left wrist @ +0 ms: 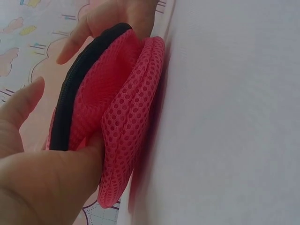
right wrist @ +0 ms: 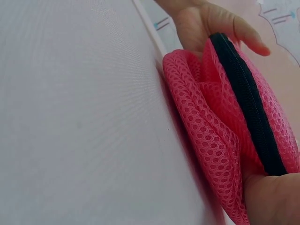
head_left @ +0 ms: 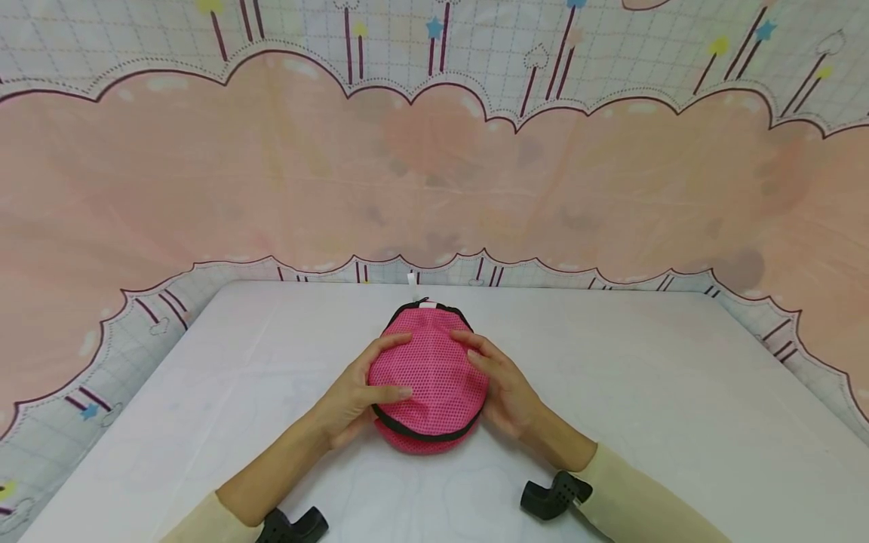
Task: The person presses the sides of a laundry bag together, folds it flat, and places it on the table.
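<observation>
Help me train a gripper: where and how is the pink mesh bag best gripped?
Likely both rounded sides of the pink mesh bag, approached from left and right, where the left hand and right hand hold it: the body is wide and bulging, so opposed grips should steady it.

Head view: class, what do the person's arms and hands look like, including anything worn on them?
The left hand and right hand wear no gloves. The left sleeve and right sleeve are plain pale cream. Near each cuff sits a bent black device, left and right; no cables show.
</observation>
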Demonstrator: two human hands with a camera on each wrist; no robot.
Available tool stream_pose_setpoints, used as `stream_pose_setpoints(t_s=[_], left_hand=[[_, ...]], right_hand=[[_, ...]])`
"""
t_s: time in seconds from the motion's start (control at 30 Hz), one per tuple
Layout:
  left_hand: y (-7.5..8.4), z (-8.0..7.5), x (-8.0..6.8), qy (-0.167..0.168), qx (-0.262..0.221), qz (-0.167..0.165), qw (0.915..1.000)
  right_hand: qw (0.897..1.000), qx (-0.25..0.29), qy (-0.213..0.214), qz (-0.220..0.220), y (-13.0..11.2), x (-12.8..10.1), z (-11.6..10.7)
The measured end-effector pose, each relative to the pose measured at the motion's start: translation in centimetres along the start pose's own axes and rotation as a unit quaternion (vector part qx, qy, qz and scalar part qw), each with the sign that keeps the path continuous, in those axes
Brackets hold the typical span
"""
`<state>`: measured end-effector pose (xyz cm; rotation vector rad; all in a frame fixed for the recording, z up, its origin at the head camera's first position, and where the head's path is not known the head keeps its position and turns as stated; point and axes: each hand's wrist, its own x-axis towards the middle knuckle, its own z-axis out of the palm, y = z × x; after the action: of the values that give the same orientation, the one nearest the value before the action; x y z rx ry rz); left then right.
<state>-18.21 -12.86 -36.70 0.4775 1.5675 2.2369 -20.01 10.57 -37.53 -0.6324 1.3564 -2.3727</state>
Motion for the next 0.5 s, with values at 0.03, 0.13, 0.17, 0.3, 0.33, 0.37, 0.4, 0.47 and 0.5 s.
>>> stream_pose_setpoints(t_s=[0.03, 0.13, 0.17, 0.3, 0.33, 0.37, 0.4, 0.47, 0.5], left_hand=[[-0.03, -0.03, 0.00, 0.000, 0.000, 0.000, 1.0000], [-0.12, -0.08, 0.01, -0.001, -0.004, -0.001, 1.0000], [-0.13, -0.08, 0.01, -0.001, -0.005, -0.002, 1.0000], [-0.14, 0.03, 0.01, 0.003, -0.010, -0.003, 0.9999], [-0.14, 0.07, 0.02, 0.004, -0.011, -0.003, 0.9999], [-0.14, 0.10, 0.02, 0.005, -0.013, -0.003, 0.9999], [-0.15, 0.12, 0.02, 0.006, -0.013, -0.003, 0.9999], [-0.18, 0.14, 0.02, 0.007, -0.016, -0.003, 0.9998], [-0.20, 0.14, 0.02, 0.007, -0.017, -0.002, 0.9998]], right_hand=[[1.000, -0.002, -0.002, 0.000, 0.03, 0.02, -0.04], [1.000, -0.007, -0.005, -0.003, 0.07, 0.05, -0.10], [1.000, -0.008, -0.005, -0.003, 0.10, 0.05, -0.14], [1.000, -0.013, -0.003, -0.001, 0.18, 0.01, -0.21], [1.000, -0.015, -0.003, -0.001, 0.18, -0.01, -0.20], [1.000, -0.015, -0.001, 0.000, 0.19, -0.02, -0.18], [1.000, -0.017, -0.001, 0.000, 0.19, -0.03, -0.16], [1.000, -0.019, -0.002, -0.001, 0.17, -0.06, -0.10], [1.000, -0.018, -0.002, -0.002, 0.17, -0.07, -0.08]])
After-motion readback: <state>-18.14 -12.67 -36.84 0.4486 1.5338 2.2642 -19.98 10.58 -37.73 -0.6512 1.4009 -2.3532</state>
